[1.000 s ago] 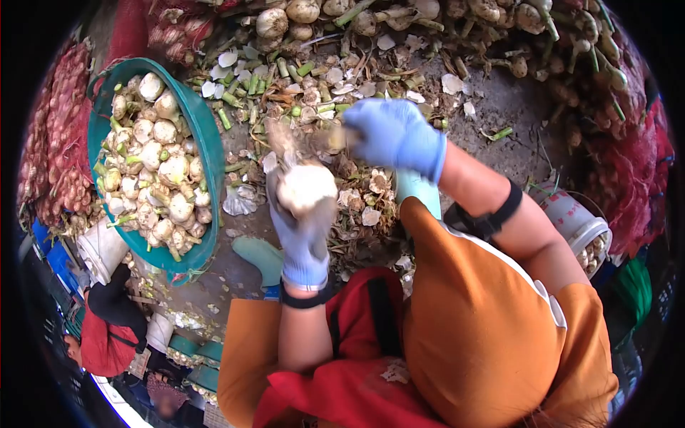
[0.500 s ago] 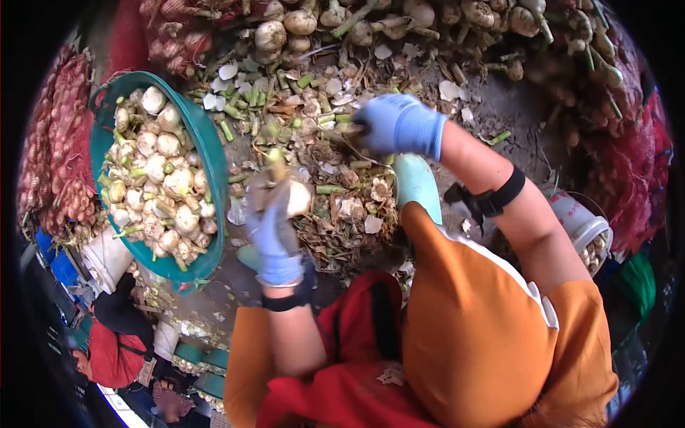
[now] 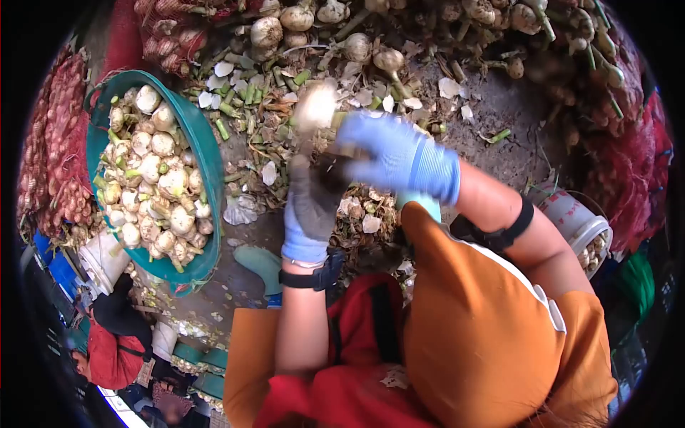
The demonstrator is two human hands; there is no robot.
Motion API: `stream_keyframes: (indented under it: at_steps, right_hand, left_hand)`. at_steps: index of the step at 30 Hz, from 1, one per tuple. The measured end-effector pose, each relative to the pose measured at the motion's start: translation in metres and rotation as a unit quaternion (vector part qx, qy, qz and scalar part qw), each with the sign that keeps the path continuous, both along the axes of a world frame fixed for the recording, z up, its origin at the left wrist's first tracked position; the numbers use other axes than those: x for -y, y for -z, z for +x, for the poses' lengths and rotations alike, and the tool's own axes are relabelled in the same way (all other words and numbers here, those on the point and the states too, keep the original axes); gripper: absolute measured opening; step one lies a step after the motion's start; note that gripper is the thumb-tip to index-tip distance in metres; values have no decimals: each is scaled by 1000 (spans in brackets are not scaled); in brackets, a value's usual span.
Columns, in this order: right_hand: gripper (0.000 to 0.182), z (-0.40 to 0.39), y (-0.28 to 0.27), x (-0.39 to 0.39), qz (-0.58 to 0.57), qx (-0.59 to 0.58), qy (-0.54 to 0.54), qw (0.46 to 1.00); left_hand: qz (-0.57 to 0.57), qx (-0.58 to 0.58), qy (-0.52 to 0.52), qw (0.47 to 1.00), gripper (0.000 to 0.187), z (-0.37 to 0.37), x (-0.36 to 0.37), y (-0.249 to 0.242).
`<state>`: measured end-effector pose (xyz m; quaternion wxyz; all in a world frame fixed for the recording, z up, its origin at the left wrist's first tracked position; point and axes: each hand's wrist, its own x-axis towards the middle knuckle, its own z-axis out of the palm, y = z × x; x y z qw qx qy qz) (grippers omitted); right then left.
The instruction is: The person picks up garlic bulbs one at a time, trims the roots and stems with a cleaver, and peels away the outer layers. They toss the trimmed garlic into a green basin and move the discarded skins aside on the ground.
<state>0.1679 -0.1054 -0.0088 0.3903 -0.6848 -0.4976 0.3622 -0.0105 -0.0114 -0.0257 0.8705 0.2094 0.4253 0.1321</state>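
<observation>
My left hand (image 3: 310,210), in a blue and grey work glove, is raised over the scraps with its thumb stretched up and apart from the blurred fingers. I see no bulb in it. Just beyond its fingertips hangs a white garlic bulb (image 3: 315,107), smeared by motion. Its stem runs right into the curled fingers of my right hand (image 3: 396,153), gloved in light blue. Something dark lies between the two hands, too blurred to name. To the left, a tilted green basket (image 3: 214,207) holds many garlic bulbs with short-cut stems.
Cut stems and dry skins (image 3: 250,93) litter the ground. Untrimmed garlic (image 3: 389,60) is heaped at the back. Red net sacks (image 3: 61,143) line the left, and a white bucket (image 3: 571,217) lies tipped at right. A person in red (image 3: 118,357) sits lower left.
The bulb that was in my left hand is gone from it, and that hand has moved right. My right hand has come slightly lower with a garlic bulb. Bulbs at the back have shifted nearer.
</observation>
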Motion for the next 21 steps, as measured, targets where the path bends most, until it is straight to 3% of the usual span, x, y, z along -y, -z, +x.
stream_keyframes:
  at_steps: [2, 3, 5, 6, 8, 9, 10, 11, 13, 17, 18, 19, 20, 21]
  right_hand:
    - [28, -12, -21, 1, -114, -120, -153, 974]
    - [30, -11, -28, -1, -172, -150, -217, 949]
    - [31, -7, -16, 0, -88, -16, -96, 991]
    - [29, 0, -27, 0, -94, 35, -52, 994]
    - [25, -1, -28, 0, -71, 172, -93, 978]
    - [25, -4, -30, -2, -28, 238, -109, 965]
    - [24, -7, -33, -2, -18, 242, -124, 962]
    - [29, -10, -38, -2, -45, 232, -139, 962]
    - [30, -10, -40, -6, -93, 223, -175, 955]
    - [31, -11, -46, -2, -47, 215, -142, 965]
    - [31, -10, -50, -3, -50, 221, -136, 964]
    - [31, -8, -52, -3, -54, 228, -130, 963]
    - [30, -9, -46, -2, -29, 216, -113, 969]
    - [30, -8, -43, -1, -32, 217, -112, 969]
  left_hand:
    - [55, -65, 73, 994, 54, -35, -1, 35]
    - [56, -68, 73, 993, 54, -30, -1, 25]
    - [190, -86, 9, 978, 64, -10, 0, -6]
    - [249, -126, 83, 957, 67, -12, -1, -12]
    - [246, -115, 95, 958, 71, -18, -5, -17]
    - [132, -76, 40, 987, 71, -22, -6, -21]
    - [16, -37, -16, 999, 72, -25, -4, -24]
    - [15, -40, -16, 999, 72, -27, -2, -27]
    - [102, -65, 28, 992, 74, -28, 2, -34]
    - [284, -112, 112, 945, 79, -28, 8, -49]
    - [420, -153, 177, 877, 71, -31, 15, -45]
    - [419, -154, 178, 877, 71, -35, 8, -42]
    - [625, -146, 295, 708, 70, -38, -8, -37]
    - [778, -125, 386, 479, 68, -40, -14, -33]
